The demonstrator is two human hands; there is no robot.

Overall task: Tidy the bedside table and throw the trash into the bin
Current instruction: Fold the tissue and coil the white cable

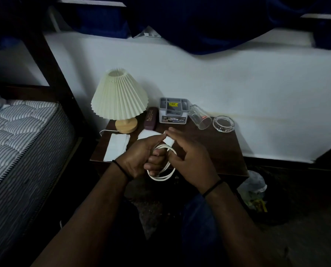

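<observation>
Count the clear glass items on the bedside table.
2: a clear drinking glass lying on its side beside the grey organiser box, and a round glass ashtray to its right. None appear hidden.

White cable [161,177], cream pleated lampshade [119,97]

The left hand [139,158] is covering part of the coiled white cable [163,171], so the number of turns cannot be told. Both hands are hiding most of a white paper [148,134] lying on the bedside table [214,151]. The printing on the dark case [150,120] is reading too small to make out. The bag [254,186] near the table's right side is sitting in shadow, its contents indistinct. The mattress [24,143] is running off the left edge.
</observation>
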